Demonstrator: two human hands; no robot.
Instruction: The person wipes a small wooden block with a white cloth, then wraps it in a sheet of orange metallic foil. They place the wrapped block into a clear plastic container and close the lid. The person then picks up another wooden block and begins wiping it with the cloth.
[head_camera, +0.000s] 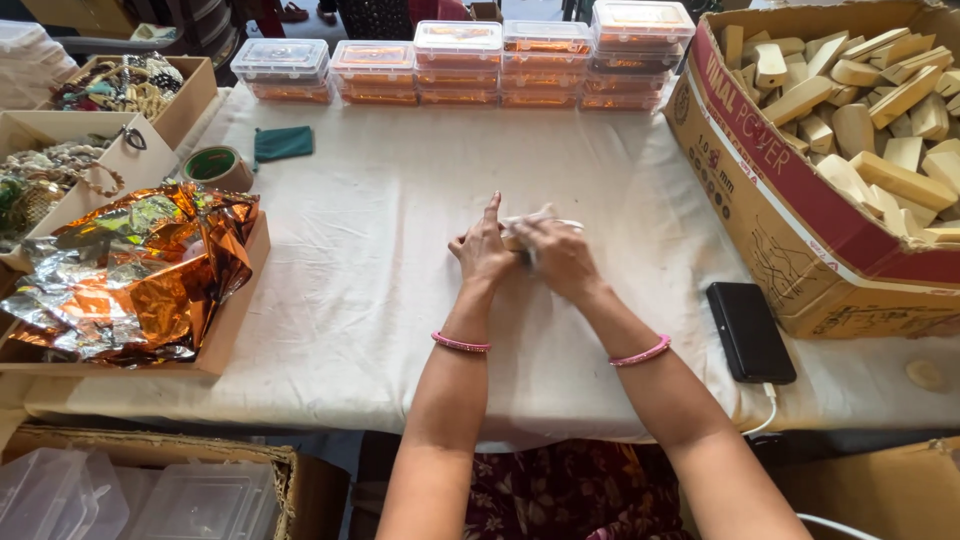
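Wrapper (535, 222), small and white, pinched between both hands mid-bench (380, 200); left hand (484, 250) fingers curled on it, forefinger up; right hand (560, 258) fingers closed around it.

Matt cloth tablecloth (400, 200), glossy crinkled foil (140, 270), rough wooden blocks (880, 120), perhaps thin white cloth wrapping (530, 222)

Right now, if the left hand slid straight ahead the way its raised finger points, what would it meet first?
Bare white tablecloth for a stretch, then probably the stacked clear lidded boxes at the far edge. The left hand points slightly right of straight; depth is hard to judge.
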